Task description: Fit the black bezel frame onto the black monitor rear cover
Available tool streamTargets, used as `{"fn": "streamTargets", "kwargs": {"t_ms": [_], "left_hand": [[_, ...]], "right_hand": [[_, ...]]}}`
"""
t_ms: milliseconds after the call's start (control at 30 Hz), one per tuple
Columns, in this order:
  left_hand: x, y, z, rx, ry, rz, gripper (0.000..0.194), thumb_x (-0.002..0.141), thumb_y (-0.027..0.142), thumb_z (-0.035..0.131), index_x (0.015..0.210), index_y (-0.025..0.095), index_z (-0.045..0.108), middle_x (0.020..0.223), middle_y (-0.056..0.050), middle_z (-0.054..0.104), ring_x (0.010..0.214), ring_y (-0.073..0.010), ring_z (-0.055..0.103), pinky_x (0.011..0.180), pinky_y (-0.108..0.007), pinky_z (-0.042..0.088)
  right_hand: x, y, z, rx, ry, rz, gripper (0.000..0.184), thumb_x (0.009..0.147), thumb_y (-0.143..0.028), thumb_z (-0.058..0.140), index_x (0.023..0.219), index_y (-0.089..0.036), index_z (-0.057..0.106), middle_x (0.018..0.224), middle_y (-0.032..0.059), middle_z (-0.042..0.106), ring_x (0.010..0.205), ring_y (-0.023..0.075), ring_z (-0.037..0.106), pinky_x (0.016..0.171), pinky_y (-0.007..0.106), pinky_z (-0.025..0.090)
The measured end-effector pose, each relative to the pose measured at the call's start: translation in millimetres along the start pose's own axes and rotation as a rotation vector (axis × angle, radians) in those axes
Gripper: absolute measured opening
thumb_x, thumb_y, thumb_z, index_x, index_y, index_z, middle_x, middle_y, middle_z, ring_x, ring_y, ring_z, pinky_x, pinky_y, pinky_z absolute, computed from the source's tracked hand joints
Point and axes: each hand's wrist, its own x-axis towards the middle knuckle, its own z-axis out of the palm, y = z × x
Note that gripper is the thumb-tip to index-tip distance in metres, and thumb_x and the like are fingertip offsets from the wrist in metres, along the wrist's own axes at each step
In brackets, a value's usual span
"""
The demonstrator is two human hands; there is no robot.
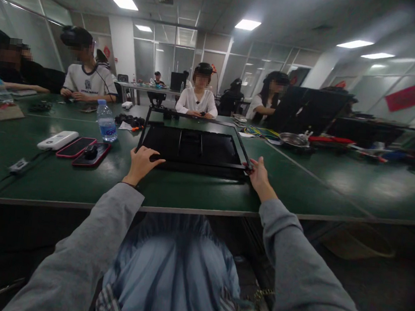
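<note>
- While both hands are at the frame (202, 163), it stays over the table (195, 194), near the middle of the near edge, around and above a tray (210, 146); whether the two are touching, I cannot tell.
- The left hand (142, 165) pinches the left near corner of the frame between thumb and fingers.
- The right hand (260, 179) is at the right near corner; its fingertips meet the frame and its thumb points upward, but whether they pinch firmly is not clear.
- The frame looks thin and rather light, I judge, stiff along its bars but able to twist if only one corner is lifted. The smooth black surface may be a little slippery.
- The two near corners seem good places to take hold; pressing on the middle of a bar could bend it.
- Toward the left end of the table are a bottle (107, 121), two phones (95, 157) and a white box (58, 140).
</note>
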Motion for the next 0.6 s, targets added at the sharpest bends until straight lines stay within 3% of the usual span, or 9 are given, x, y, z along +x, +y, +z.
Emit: {"fn": "streamTargets", "kwargs": {"t_ms": [100, 167, 367, 600], "left_hand": [[0, 1, 1.2, 0.008, -0.049, 0.013, 0.032, 0.088, 0.055, 0.071, 0.107, 0.029, 0.076, 0.115, -0.007, 0.076, 0.120, -0.0310, 0.057, 0.115, -0.050, 0.023], [0, -1, 2.5, 0.005, -0.067, 0.006, 0.032, 0.088, 0.055, 0.071, 0.106, 0.029, 0.076, 0.115, -0.007, 0.076, 0.120, -0.0306, 0.057, 0.114, -0.050, 0.025], [4, -15, 6.9, -0.032, -0.155, -0.037, 0.032, 0.086, 0.056, 0.073, 0.104, 0.030, 0.077, 0.116, -0.007, 0.076, 0.119, -0.0304, 0.060, 0.107, -0.047, 0.035], [5, -25, 8.5, -0.016, -0.181, -0.047, 0.037, 0.084, 0.059, 0.073, 0.106, 0.030, 0.078, 0.117, -0.008, 0.076, 0.118, -0.0321, 0.062, 0.107, -0.049, 0.035]], "right_hand": [[1, 6, 1, -0.158, 0.044, -0.079, 0.040, 0.074, -0.059, 0.069, 0.086, -0.022, 0.059, 0.072, 0.0002, 0.060, 0.069, 0.0181, 0.060, 0.070, 0.034, 0.053], [1, 12, 6, -0.235, 0.104, -0.136, 0.038, 0.068, -0.050, 0.074, 0.089, -0.021, 0.061, 0.076, -0.0008, 0.061, 0.073, 0.0180, 0.059, 0.077, 0.037, 0.053], [-9, 19, 19, -0.301, 0.196, -0.247, 0.035, 0.076, -0.036, 0.061, 0.106, -0.019, 0.064, 0.101, 0.0059, 0.067, 0.098, 0.0217, 0.061, 0.100, 0.043, 0.048], [-25, 11, 25, -0.469, 0.214, -0.290, 0.036, 0.083, -0.029, 0.052, 0.115, -0.016, 0.064, 0.114, 0.0136, 0.069, 0.108, 0.0255, 0.063, 0.106, 0.046, 0.044]]}}
